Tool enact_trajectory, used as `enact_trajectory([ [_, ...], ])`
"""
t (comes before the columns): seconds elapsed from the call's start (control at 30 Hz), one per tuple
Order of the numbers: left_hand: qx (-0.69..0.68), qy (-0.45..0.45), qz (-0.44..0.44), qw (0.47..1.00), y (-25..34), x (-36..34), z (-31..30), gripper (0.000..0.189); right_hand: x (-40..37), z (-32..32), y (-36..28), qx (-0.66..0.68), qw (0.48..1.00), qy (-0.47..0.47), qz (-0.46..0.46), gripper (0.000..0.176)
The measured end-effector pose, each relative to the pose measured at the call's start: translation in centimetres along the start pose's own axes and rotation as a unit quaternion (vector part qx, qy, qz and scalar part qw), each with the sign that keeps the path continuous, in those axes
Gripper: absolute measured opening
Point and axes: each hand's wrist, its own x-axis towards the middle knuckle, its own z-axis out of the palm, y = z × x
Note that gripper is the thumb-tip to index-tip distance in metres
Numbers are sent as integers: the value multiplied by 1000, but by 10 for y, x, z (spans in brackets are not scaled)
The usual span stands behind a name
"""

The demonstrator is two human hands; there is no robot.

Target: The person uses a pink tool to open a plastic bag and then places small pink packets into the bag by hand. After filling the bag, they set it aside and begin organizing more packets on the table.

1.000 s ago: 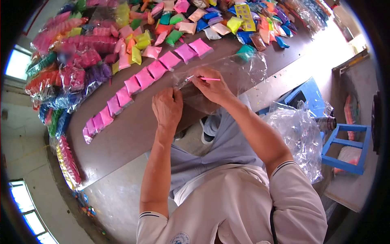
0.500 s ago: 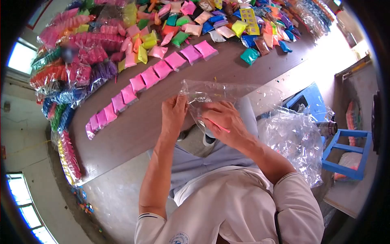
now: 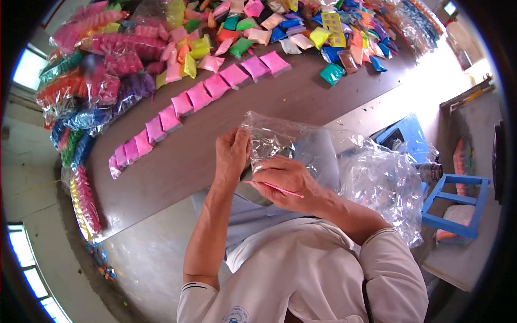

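A clear plastic bag (image 3: 280,137) hangs between my hands above my lap. My left hand (image 3: 232,153) pinches its upper left edge. My right hand (image 3: 283,180) is closed at the bag's lower edge, with a thin pink stick (image 3: 280,189) held across the fingers. Beyond the hands, a slanting row of pink and purple packets (image 3: 198,96) lies on the brown table (image 3: 215,126). To the right of my right hand is a heap of crumpled clear plastic bags (image 3: 385,185).
Bundles of colourful packets (image 3: 107,64) are piled at the table's left end. Many loose packets (image 3: 320,36) lie along the far side. On the right are a blue folder-like object (image 3: 412,137) and a blue frame (image 3: 458,204).
My right hand has moved down and slightly left with the pink stick, which now shows at greater length. The clear bag is spread differently between my hands. The view has shifted slightly.
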Motion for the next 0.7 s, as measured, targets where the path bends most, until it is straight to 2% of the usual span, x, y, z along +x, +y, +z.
enact_trajectory([
  [0.1,-11,12,13,1000,2,1,1,42,2,4,-1,-19,999,45,11,10],
  [0.17,-44,-29,1,999,7,-4,-4,46,6,2,-3,56,991,103,58,7],
  [0.2,-45,-27,2,999,10,-8,-6,46,6,-3,-2,56,992,101,57,7],
  [0.23,-36,-42,-13,998,14,-12,-7,49,6,-15,1,211,963,102,132,4],
  [0.27,-28,-57,-28,998,15,-16,-8,52,8,-23,4,359,905,100,204,6],
  [0.3,-32,-56,-27,998,14,-19,-9,52,11,-25,12,524,820,143,183,10],
  [0.33,-35,-79,-22,996,12,-22,-11,54,12,-33,15,521,822,139,184,10],
  [0.4,-41,-100,-16,994,10,-26,-14,57,17,-53,12,676,683,147,235,10],
  [0.47,-66,-88,-19,994,9,-29,-19,59,26,-64,2,683,685,131,218,14],
  [0.53,-60,-78,-28,995,7,-30,-29,60,30,-75,2,738,636,121,191,18],
  [0.6,-55,-65,-38,996,1,-29,-37,61,31,-80,5,736,639,115,193,18],
  [0.7,-64,-59,-10,996,-3,-26,-44,61,38,-78,7,754,613,118,204,18],
])
